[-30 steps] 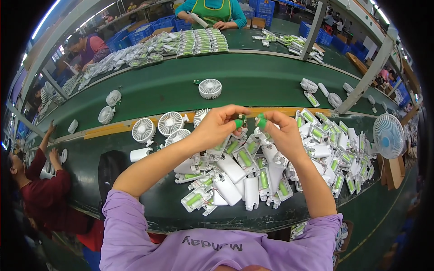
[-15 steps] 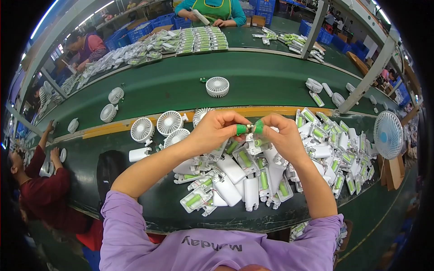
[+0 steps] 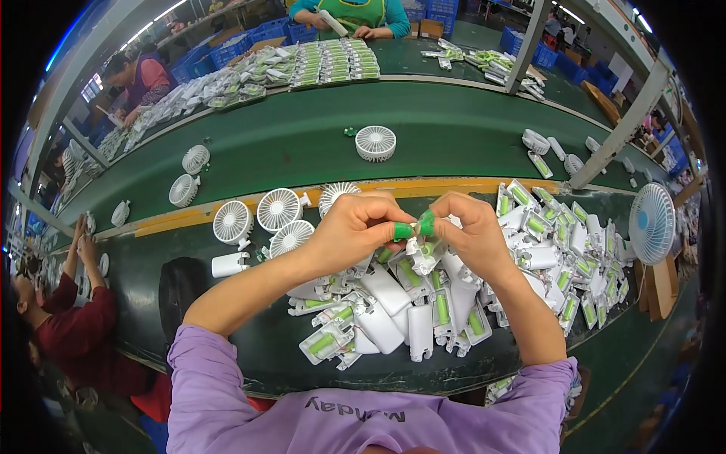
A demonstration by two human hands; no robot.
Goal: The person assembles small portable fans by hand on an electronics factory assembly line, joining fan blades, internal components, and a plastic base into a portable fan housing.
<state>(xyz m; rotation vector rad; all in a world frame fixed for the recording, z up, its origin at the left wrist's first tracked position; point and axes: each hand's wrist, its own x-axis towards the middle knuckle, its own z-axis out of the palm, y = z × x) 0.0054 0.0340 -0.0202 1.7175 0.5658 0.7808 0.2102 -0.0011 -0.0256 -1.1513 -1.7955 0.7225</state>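
Observation:
Above a heap of white fan handle shells (image 3: 386,287), many with green batteries inside, my two hands meet with fingertips nearly touching. My left hand (image 3: 355,227) pinches with thumb and forefinger, green tape wrapped round a fingertip. Facing it, my right hand (image 3: 473,234) is closed in a similar pinch, also with green tape on its fingers. What sits between the fingertips is too small to make out. Just beneath them a white plastic part (image 3: 422,256) shows; whether it is held or lies on the heap I cannot tell. White round fan heads (image 3: 280,209) lie left of my left hand.
Behind the yellow bench edge (image 3: 393,185) runs a green conveyor belt (image 3: 280,136) carrying a fan head (image 3: 376,144) and other parts. A metal post (image 3: 624,121) stands at right, near a standing white fan (image 3: 652,225). A co-worker in dark red (image 3: 76,321) works at left.
The fan head on the belt has shifted slightly right. My hands stay together, still pinching, and the white part beneath the fingertips shows more clearly.

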